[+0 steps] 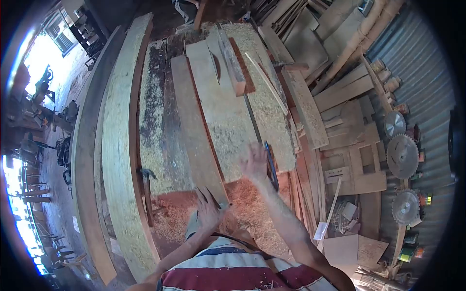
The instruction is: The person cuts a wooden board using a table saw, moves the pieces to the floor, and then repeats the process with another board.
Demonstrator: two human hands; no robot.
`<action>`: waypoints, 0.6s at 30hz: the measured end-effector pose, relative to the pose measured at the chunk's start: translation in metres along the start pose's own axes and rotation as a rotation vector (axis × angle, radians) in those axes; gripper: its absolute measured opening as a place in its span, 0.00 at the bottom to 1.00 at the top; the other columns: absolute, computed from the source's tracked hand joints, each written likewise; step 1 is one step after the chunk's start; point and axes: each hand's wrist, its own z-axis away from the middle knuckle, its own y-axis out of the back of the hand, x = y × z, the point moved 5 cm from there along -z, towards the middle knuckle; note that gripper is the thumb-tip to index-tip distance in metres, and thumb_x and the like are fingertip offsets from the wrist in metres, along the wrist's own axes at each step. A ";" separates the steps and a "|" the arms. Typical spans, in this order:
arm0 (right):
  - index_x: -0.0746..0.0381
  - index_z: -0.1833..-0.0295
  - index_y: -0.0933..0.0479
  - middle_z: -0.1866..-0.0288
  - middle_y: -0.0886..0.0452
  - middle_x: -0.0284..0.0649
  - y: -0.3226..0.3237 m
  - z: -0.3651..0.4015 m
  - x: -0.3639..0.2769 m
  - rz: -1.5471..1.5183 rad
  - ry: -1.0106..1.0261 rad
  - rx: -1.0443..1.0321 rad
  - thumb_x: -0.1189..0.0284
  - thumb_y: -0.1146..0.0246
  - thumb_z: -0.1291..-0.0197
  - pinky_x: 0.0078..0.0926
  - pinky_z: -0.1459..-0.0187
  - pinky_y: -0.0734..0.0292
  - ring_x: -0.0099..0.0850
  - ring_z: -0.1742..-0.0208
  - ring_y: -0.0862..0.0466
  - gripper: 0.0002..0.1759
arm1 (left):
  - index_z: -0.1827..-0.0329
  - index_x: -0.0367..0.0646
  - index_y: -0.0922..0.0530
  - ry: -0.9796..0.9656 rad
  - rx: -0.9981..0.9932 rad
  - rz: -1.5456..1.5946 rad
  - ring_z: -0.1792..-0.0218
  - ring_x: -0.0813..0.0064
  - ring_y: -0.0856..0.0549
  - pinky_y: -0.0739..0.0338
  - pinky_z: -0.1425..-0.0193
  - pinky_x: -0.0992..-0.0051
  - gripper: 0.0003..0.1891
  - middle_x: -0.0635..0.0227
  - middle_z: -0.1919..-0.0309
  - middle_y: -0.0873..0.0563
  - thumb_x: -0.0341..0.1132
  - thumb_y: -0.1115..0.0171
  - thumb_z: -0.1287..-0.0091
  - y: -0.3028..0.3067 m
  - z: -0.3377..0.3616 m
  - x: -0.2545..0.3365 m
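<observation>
My left hand [209, 213] rests at the near end of a long wooden plank [194, 121], its fingers stretched out and apart. The plank lies lengthwise on the sawdust-strewn saw table [228, 140]. A thin circular saw blade [214, 65] stands up from the table, right of the plank's far part. My right hand [255, 162], slightly blurred, is over the near right of the table with fingers spread and nothing visible in them. Just right of it lies a narrow dark blue bar [271, 162]. Farther off, a thick wooden beam [232, 60] lies right of the blade.
Long heavy boards [119, 136] run along the left, with a hammer [146, 189] at their edge. A thin light strip [266, 82] lies right of the beam. Wood offcuts [349, 160] lean on the right, near hanging saw blades [403, 155]. Another person [187, 9] is at the far end.
</observation>
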 end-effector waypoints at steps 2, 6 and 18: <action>0.67 0.23 0.33 0.22 0.30 0.62 -0.003 0.081 -0.044 -0.400 -0.264 -0.300 0.39 0.30 0.34 0.63 0.32 0.22 0.64 0.26 0.23 0.50 | 0.11 0.32 0.50 -0.005 -0.046 0.098 0.22 0.25 0.34 0.32 0.20 0.45 0.60 0.26 0.14 0.50 0.51 0.21 0.37 -0.010 0.050 0.007; 0.67 0.31 0.23 0.33 0.17 0.61 -0.019 0.208 -0.062 -0.753 -0.642 -0.582 0.33 0.33 0.33 0.54 0.38 0.18 0.57 0.34 0.15 0.48 | 0.33 0.36 0.18 -0.062 -0.093 0.367 0.42 0.48 0.11 0.16 0.39 0.56 0.28 0.43 0.40 0.16 0.43 0.26 0.30 0.000 0.082 -0.009; 0.68 0.40 0.17 0.44 0.11 0.60 0.063 0.345 0.031 -0.616 -0.757 -0.670 0.37 0.38 0.26 0.46 0.40 0.18 0.54 0.40 0.11 0.40 | 0.17 0.39 0.31 -0.041 0.408 -0.259 0.39 0.43 0.10 0.16 0.36 0.50 0.49 0.37 0.44 0.10 0.58 0.24 0.36 0.204 -0.227 -0.192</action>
